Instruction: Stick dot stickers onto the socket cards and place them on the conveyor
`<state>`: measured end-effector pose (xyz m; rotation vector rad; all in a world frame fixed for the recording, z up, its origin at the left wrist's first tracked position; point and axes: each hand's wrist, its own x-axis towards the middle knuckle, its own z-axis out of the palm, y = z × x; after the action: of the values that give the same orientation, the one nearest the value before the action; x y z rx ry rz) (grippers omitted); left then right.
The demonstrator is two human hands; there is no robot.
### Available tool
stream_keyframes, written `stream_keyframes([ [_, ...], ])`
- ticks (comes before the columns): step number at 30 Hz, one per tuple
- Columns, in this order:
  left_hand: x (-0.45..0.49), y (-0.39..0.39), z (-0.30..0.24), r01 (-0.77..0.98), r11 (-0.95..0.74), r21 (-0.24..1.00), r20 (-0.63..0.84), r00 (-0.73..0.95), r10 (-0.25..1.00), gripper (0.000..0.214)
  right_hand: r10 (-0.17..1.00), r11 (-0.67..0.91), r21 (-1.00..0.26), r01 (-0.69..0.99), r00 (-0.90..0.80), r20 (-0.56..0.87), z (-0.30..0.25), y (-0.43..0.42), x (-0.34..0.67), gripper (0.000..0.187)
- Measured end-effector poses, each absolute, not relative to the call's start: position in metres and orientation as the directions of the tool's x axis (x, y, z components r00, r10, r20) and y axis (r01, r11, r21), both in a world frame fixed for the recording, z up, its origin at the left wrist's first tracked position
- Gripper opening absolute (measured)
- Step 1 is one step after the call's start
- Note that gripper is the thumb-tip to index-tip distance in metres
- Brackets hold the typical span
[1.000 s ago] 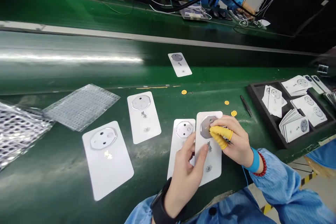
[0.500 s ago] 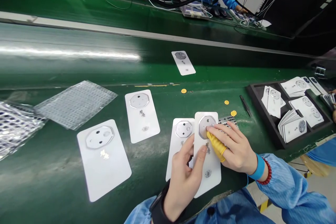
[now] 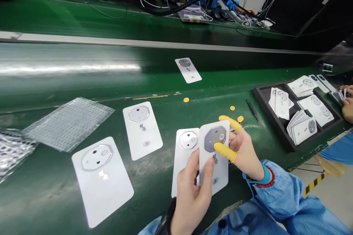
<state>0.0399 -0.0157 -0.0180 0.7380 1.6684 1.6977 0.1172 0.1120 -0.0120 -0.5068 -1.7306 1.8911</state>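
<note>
My left hand (image 3: 191,194) grips the left edge of a white phone back panel (image 3: 220,167), thumb across its front. The panel is lifted and tilted, with a grey octagonal camera area near its top. My right hand (image 3: 244,147) wears yellow finger cots on thumb and index finger. Its thumb presses on the octagon while the other fingers are behind the panel, partly hidden. Another white panel (image 3: 182,165) lies partly behind the held one. More panels lie to the left: a medium one (image 3: 151,132) and a larger-looking one (image 3: 107,187) nearer me.
A single panel (image 3: 191,73) lies further back. Yellow finger cots (image 3: 240,119) and black tweezers (image 3: 252,110) rest near a black tray (image 3: 289,140) holding several panels. Bubble wrap (image 3: 68,125) lies left. Another person's hand (image 3: 348,106) holds panels at far right; another person sits across.
The held panel has been raised and tilted. My right hand has shifted from pressing on its front to pinching it, thumb in front and fingers behind. The camera view has moved slightly.
</note>
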Motion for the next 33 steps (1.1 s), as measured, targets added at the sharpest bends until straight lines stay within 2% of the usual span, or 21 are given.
stream_keyframes([
  [4, 0.039, -0.013, -0.023, -0.003, 0.051, 0.999, -0.041, -0.649, 0.759, 0.023, 0.602, -0.118, -0.984, -0.136, -0.798, 0.038, -0.017, 0.114, 0.112, 0.051],
  [7, 0.036, -0.009, -0.023, -0.011, 0.074, 0.997, -0.061, -0.686, 0.725, 0.032, 0.6, -0.036, -0.993, -0.113, -0.797, 0.069, -0.024, 0.123, 0.115, 0.052],
  [9, 0.031, -0.006, -0.022, -0.058, 0.067, 0.996, -0.088, -0.74, 0.667, 0.053, 0.608, 0.197, -0.979, -0.052, -0.777, 0.164, -0.031, 0.131, 0.128, 0.061],
  [11, 0.023, -0.003, -0.022, -0.041, 0.099, 0.994, -0.093, -0.791, 0.605, 0.064, 0.567, 0.521, -0.848, 0.094, -0.78, 0.262, -0.041, 0.139, 0.149, 0.066],
  [13, 0.014, -0.001, -0.027, 0.072, 0.195, 0.978, -0.061, -0.798, 0.599, 0.043, 0.481, 0.751, -0.623, 0.22, -0.829, 0.286, -0.053, 0.145, 0.171, 0.05],
  [15, 0.009, 0.001, -0.032, 0.167, 0.283, 0.944, -0.055, -0.769, 0.636, 0.025, 0.427, 0.836, -0.498, 0.231, -0.843, 0.326, -0.061, 0.148, 0.186, 0.024],
  [16, 0.008, 0.003, -0.035, 0.179, 0.306, 0.935, -0.071, -0.751, 0.657, 0.025, 0.44, 0.837, -0.499, 0.224, -0.818, 0.37, -0.062, 0.148, 0.189, 0.017],
  [19, 0.012, 0.007, -0.036, 0.157, 0.305, 0.939, -0.114, -0.697, 0.708, 0.026, 0.518, 0.794, -0.587, 0.157, -0.679, 0.52, -0.053, 0.144, 0.185, 0.019],
  [21, 0.018, 0.01, -0.032, 0.141, 0.261, 0.955, -0.111, -0.648, 0.754, 0.028, 0.49, 0.805, -0.588, 0.075, -0.644, 0.588, -0.042, 0.138, 0.176, 0.023],
  [23, 0.022, 0.012, -0.028, 0.077, 0.203, 0.976, -0.114, -0.614, 0.781, 0.03, 0.408, 0.834, -0.552, -0.004, -0.671, 0.62, -0.034, 0.132, 0.168, 0.024],
  [26, 0.024, 0.013, -0.027, -0.021, 0.16, 0.987, -0.139, -0.613, 0.778, 0.027, 0.331, 0.817, -0.57, -0.081, -0.744, 0.58, -0.031, 0.128, 0.162, 0.023],
  [29, 0.023, 0.012, -0.031, -0.039, 0.172, 0.984, -0.157, -0.645, 0.748, 0.024, 0.289, 0.747, -0.649, -0.14, -0.812, 0.508, -0.031, 0.129, 0.161, 0.024],
  [31, 0.024, 0.012, -0.034, -0.048, 0.175, 0.983, -0.161, -0.669, 0.725, 0.022, 0.299, 0.68, -0.717, -0.154, -0.834, 0.464, -0.031, 0.13, 0.159, 0.024],
  [33, 0.026, 0.012, -0.035, -0.05, 0.165, 0.985, -0.154, -0.688, 0.709, 0.022, 0.37, 0.629, -0.766, -0.133, -0.815, 0.445, -0.031, 0.128, 0.154, 0.018],
])
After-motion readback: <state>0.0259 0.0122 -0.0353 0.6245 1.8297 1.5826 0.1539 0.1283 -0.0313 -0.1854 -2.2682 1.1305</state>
